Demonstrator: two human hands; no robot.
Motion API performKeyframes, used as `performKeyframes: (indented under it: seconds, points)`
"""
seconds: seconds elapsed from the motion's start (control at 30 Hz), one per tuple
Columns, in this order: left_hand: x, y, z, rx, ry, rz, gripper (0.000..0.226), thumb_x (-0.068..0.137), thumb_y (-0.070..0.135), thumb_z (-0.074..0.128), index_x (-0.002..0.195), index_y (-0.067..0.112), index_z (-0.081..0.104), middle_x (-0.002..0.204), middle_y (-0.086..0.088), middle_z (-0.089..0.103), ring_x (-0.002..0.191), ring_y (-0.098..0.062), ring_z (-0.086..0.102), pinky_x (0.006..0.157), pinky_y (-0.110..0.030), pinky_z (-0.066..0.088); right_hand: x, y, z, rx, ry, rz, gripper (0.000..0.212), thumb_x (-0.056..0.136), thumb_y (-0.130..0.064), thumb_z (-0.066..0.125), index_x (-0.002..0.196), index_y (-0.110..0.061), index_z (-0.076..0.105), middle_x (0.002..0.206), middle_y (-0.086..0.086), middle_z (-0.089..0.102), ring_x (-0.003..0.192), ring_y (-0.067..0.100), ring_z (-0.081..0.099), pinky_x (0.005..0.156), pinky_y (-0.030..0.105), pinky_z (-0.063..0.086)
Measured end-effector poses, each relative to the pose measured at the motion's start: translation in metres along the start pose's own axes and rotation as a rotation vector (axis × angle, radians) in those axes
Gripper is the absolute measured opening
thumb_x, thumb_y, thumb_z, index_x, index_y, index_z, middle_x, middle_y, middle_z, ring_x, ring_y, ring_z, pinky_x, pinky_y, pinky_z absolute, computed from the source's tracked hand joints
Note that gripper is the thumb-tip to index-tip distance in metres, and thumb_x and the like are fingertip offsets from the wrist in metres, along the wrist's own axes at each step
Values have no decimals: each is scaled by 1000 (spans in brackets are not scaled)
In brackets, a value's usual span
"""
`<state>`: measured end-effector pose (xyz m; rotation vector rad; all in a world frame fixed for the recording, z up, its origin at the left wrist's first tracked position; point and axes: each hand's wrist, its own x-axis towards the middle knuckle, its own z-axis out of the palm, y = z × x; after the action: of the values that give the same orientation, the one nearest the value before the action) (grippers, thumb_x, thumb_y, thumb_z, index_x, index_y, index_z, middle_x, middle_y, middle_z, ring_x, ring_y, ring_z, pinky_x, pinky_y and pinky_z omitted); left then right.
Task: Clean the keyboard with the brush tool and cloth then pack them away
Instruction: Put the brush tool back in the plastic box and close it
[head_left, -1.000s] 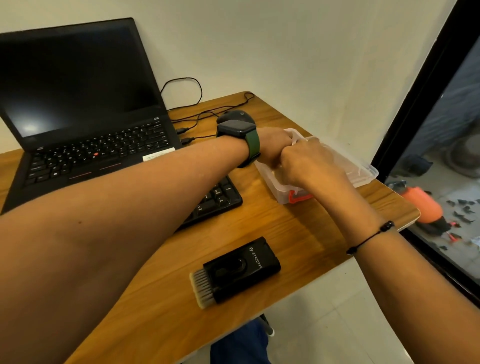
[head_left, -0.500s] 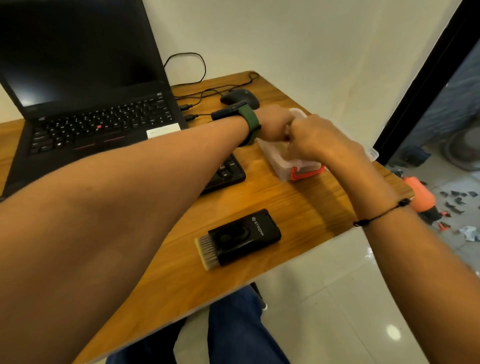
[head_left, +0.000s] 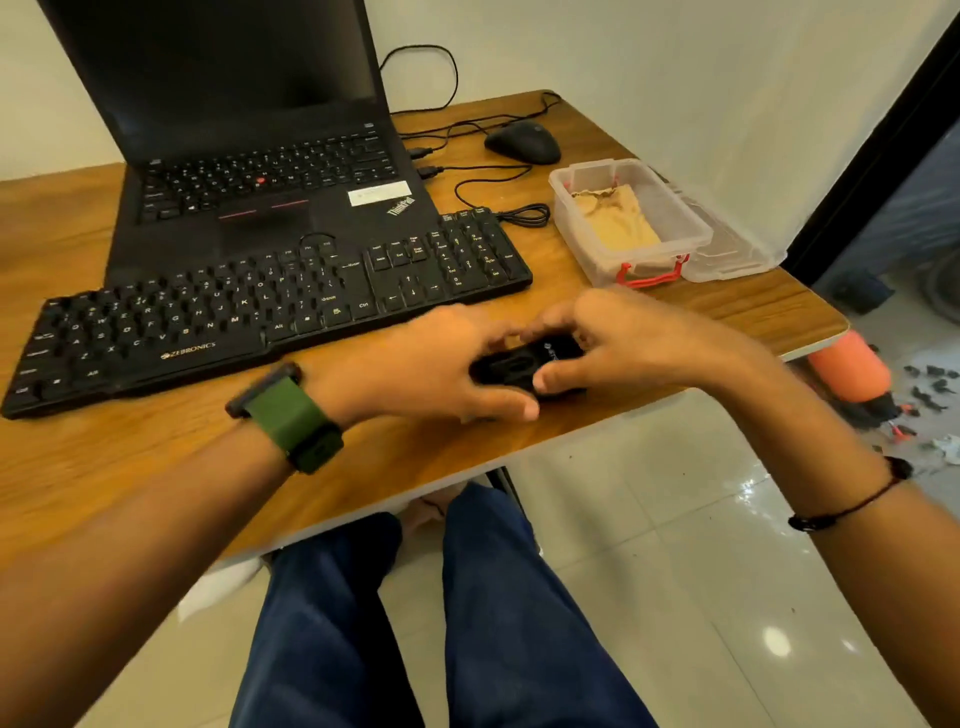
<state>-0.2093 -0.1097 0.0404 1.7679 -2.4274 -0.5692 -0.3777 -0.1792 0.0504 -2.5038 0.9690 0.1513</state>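
Both hands on black brush tool (head_left: 524, 364) at near desk (head_left: 156, 457) edge: left hand (head_left: 436, 364) fingers curled round its left end, right hand (head_left: 613, 338) gripping right end. Beyond left hand, keyboard (head_left: 260, 312) marked ZEBRONICS; behind it ThinkPad laptop (head_left: 249, 156). Beyond right hand, clear box (head_left: 623, 223), tan cloth (head_left: 615, 218) inside.

Both hands have come away from the clear plastic box (head_left: 631, 223) near the desk's (head_left: 156, 467) right edge, leaving the tan cloth (head_left: 615, 221) lying inside it in plain sight. They are now down at the front edge, where the left hand (head_left: 431, 364) and right hand (head_left: 623, 338) close in from either side on the black brush tool (head_left: 519, 364), fingers curled about it.
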Motion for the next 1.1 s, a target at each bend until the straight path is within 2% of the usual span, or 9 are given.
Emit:
performKeyframes:
  seconds: [0.2,0.33,0.43,0.53,0.6,0.7,0.9,1.0,1.1]
  points:
    - [-8,-4,33,114,182,-49,69,78,51,63,135,20,38,121,0,48,108,-12,39,86,-20,28,5,-6,21,-146,75,-16,56,78,-36,70,129,-24,49,118,-1,54,107,13,45,88,28,38]
    - [-17,-9,29,-108,282,-67,65,76,35,72,132,22,42,123,4,49,109,-7,43,84,-13,28,2,-14,24,-60,105,-37,54,74,-42,71,122,-26,52,102,-6,47,94,7,42,75,23,35]
    - [-34,-19,21,-458,388,-112,65,70,28,77,125,31,41,115,13,54,100,0,54,85,-18,41,3,-26,25,206,175,-45,46,72,-40,74,109,-24,52,98,-8,55,86,6,53,67,23,47]
    - [-49,-31,22,-973,505,-74,59,71,21,75,120,28,43,110,0,62,90,-9,60,82,-26,52,12,-45,37,682,152,-34,50,73,-24,76,115,-21,49,99,-3,62,84,13,64,63,28,56]
    - [-56,-34,25,-1080,563,-119,44,78,13,69,114,25,48,105,-3,64,85,-7,61,77,-23,54,24,-61,50,957,122,-62,48,77,-12,72,116,-20,46,97,4,65,72,17,67,54,27,55]
    - [-64,-36,29,-1079,688,-232,21,89,7,55,106,19,56,92,5,65,75,6,62,66,-10,48,39,-82,66,1172,146,-74,36,83,-11,66,108,-27,46,96,10,65,66,20,67,44,26,53]
    - [-71,-34,46,-988,921,-303,21,96,13,45,109,27,54,91,9,64,70,5,58,61,-12,49,61,-108,82,1254,301,-69,22,92,-41,51,104,-23,56,83,12,66,53,18,62,36,23,45]
    - [-69,-33,62,-895,995,-335,31,95,33,43,122,22,53,109,-1,62,98,-9,60,83,-30,52,64,-117,85,1230,410,-14,27,93,-43,46,94,-21,62,74,4,66,51,16,62,41,29,49]
    - [-69,-35,66,-858,1034,-330,41,92,36,42,127,17,52,112,-2,61,103,-17,58,87,-44,50,64,-120,88,1227,492,-19,26,93,-38,49,90,-18,65,72,1,67,57,11,64,55,41,55]
